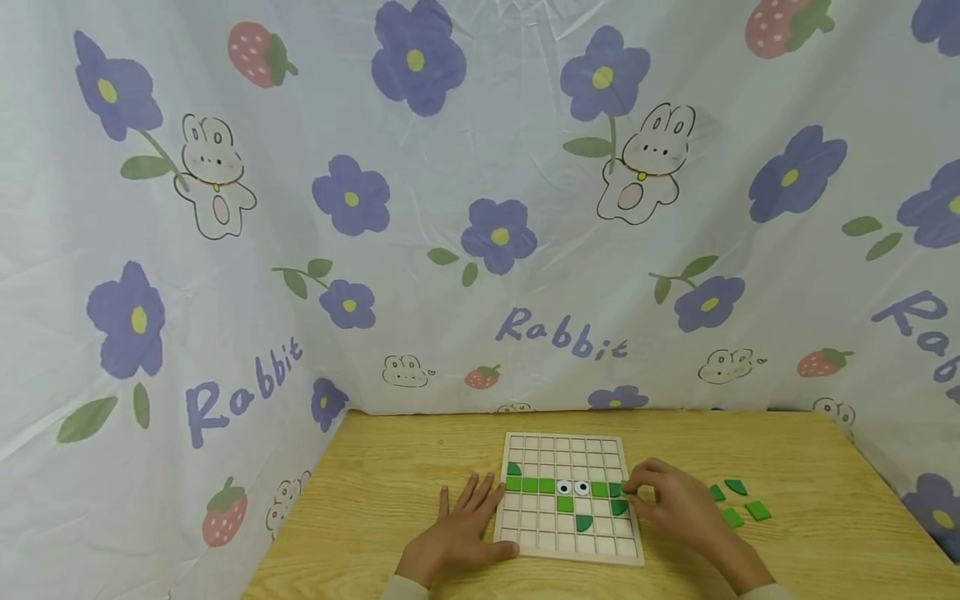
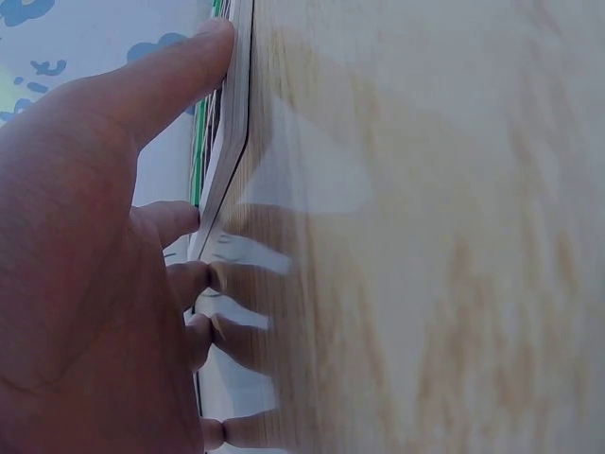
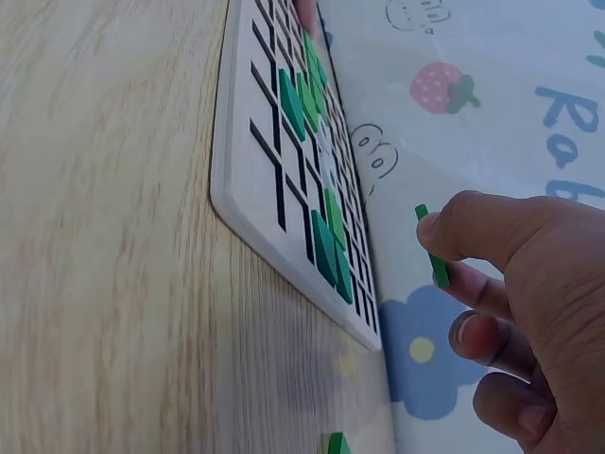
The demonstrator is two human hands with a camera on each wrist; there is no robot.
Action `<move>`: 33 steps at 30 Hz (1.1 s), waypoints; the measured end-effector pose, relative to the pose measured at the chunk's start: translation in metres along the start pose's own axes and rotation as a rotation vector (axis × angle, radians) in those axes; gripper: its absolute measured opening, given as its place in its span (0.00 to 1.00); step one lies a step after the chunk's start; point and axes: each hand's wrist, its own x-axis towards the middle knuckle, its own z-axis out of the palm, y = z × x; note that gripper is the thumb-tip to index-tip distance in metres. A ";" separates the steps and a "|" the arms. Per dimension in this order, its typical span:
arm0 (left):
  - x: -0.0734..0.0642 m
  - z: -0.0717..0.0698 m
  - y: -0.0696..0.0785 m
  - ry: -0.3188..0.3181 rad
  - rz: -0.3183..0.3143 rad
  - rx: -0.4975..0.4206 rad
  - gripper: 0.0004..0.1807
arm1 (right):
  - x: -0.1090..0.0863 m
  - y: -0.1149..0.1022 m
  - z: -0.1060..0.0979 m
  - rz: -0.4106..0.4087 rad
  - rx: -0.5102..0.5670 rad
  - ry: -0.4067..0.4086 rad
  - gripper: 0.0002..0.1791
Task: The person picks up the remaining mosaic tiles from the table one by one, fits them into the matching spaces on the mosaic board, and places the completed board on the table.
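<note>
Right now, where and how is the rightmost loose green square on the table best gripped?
Probably by its opposite edges, thumb and fingertip pinching from above: the rightmost square lies flat on the table. Coming from its right looks clearest, since the other loose pieces lie to its left. The right hand would first need to release the green piece it pinches.

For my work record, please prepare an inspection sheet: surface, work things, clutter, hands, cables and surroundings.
Surface: wood-grain table.
Work things: gridded board with green tiles and two eye tiles; four loose tiles visible to its right.
Clutter: nothing seen.
Left hand: thumb on the board's edge.
Right hand: pinches a small green tile by the board's right edge.
Cables: nothing seen.
Surroundings: white sheet printed with flowers, rabbits, strawberries.
</note>
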 end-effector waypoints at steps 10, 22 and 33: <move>0.000 -0.001 0.001 0.002 -0.007 0.016 0.55 | 0.014 -0.012 0.011 -0.089 -0.008 0.003 0.08; 0.001 0.000 0.000 -0.002 -0.012 0.003 0.55 | 0.016 -0.017 0.027 -0.066 -0.026 -0.076 0.07; 0.001 0.002 -0.002 0.005 -0.013 0.002 0.55 | 0.008 -0.011 0.035 -0.083 -0.044 -0.115 0.08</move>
